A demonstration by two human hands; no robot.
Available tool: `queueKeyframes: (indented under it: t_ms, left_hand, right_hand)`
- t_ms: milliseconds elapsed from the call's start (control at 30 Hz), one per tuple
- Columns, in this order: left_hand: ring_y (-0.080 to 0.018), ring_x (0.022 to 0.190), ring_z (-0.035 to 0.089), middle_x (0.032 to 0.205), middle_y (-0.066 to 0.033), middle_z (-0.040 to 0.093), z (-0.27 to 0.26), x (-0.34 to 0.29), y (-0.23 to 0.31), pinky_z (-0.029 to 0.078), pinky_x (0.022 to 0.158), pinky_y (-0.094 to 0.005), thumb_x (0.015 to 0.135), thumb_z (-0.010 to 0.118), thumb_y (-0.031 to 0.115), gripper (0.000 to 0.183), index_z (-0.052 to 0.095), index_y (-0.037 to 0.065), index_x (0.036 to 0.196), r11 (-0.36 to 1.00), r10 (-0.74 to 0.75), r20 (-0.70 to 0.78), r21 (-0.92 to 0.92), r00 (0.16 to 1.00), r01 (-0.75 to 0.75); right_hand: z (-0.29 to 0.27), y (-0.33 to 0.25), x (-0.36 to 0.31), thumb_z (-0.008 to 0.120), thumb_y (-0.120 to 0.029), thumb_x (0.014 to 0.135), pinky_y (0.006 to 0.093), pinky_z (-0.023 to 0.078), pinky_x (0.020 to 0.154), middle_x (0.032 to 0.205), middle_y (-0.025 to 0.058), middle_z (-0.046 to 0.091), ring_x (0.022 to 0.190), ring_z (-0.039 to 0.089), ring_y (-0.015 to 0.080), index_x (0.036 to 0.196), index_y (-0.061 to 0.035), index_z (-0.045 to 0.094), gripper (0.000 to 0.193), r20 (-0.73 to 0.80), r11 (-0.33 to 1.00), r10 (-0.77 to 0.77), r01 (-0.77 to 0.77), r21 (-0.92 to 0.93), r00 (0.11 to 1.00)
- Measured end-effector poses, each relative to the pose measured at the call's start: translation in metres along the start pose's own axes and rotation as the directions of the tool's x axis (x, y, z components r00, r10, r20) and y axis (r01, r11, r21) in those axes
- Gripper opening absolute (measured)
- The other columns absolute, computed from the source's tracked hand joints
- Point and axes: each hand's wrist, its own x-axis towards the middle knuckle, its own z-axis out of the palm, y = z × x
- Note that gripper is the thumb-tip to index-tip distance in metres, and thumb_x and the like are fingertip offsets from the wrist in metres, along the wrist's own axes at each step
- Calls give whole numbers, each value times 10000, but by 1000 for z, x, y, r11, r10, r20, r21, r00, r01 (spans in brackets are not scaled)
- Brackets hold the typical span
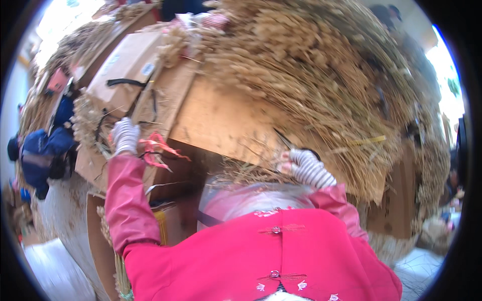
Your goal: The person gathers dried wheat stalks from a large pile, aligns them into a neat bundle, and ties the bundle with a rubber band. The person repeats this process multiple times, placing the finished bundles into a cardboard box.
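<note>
My left hand (125, 136), in a striped fingerless-looking glove, reaches to the box edge at the left. Its fingers are blurred, and a dark strip (134, 106) runs up from them; I cannot make out the grip. Just right of it lie pinkish-red ribbons (159, 146). My right hand (307, 166), in a like glove, is closed on what look like scissors (284, 138), a dark pointed blade showing ahead of the fingers. It rests near the front edge of the brown board (221, 118). Cut straw bits (251, 170) lie beside it and on my lap.
A large heap of dried grass stalks with fluffy heads (301, 60) covers the board's far and right sides. At the left stands a cardboard box (123, 75) with black straps (125, 82) on it. A dark blue bag (47, 150) sits further left.
</note>
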Motion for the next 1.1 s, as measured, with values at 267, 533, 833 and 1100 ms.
queueKeyframes:
  t_ms: [267, 533, 833, 1100]
  left_hand:
    - [-287, 975, 577, 1021, -137, 621, -20, -14, 18, 444, 837, -417, 770, 646, 272, 352, 616, 83, 1066, 992, 127, -171, 22, 977, -125]
    - [-340, 956, 579, 1026, -196, 611, 34, -129, 174, 450, 856, -391, 738, 671, 371, 589, 543, -4, 1175, 609, 647, -259, -390, 717, -690]
    - [-353, 1357, 165, 1431, -218, 248, 27, -257, 333, 79, 1105, -474, 806, 493, 537, 794, 278, 42, 1389, 232, 879, -213, -589, 426, -774]
    - [-294, 1061, 542, 1129, -129, 590, -23, -309, 358, 406, 923, -378, 797, 604, 403, 556, 513, 116, 1264, -259, 831, -65, -924, -552, -281]
  right_hand:
    - [-20, 16, -31, 672, -271, 737, 420, 455, 830, 1028, 209, 570, 965, 568, 346, 1006, -6, 553, 396, -182, 654, 258, -310, -690, 949]
    - [-8, 19, -34, 713, -262, 678, 405, 483, 767, 913, 176, 630, 870, 614, 321, 983, -23, 567, 414, -231, 613, 319, -386, -690, 919]
    - [-49, 25, -117, 639, -370, 749, 431, 465, 588, 684, 192, 609, 655, 596, 369, 765, -51, 607, 321, -456, 675, 387, -583, -451, 801]
    - [-68, 19, -127, 653, -294, 697, 420, 474, 612, 731, 183, 615, 697, 604, 359, 796, -46, 613, 270, -416, 752, 374, -533, -387, 829]
